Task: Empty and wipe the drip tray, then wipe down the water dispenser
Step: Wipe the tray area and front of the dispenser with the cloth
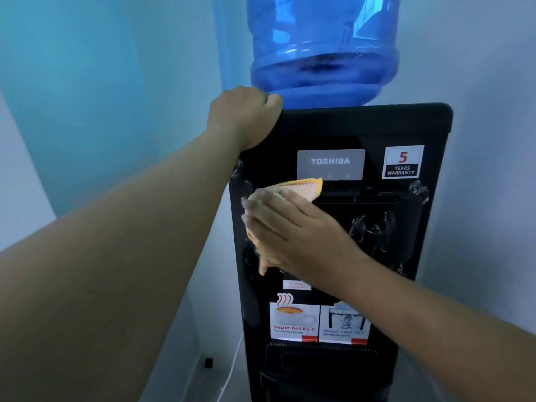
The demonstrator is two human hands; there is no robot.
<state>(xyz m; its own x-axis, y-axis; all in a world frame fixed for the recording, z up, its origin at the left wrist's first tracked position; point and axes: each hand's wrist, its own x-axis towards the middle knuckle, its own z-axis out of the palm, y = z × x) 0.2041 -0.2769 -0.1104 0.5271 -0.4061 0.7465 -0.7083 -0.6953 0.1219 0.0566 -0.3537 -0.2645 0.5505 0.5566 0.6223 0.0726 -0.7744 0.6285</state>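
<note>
The left hand [246, 117] is gripping the dispenser's [362, 132] top left corner, apparently steadying it. The right hand [293, 230], fingers spread flat, is pressing a yellow cloth [301, 187] against the front's left side. The drip tray [319, 358] is sitting below.

left hand [246, 116]: bare, no rings | right hand [293, 230]: bare | forearms: uncovered, no sleeves visible

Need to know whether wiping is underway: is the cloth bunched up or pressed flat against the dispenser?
Pressed flat. The right hand spreads open over the yellow cloth against the black dispenser front.
</note>
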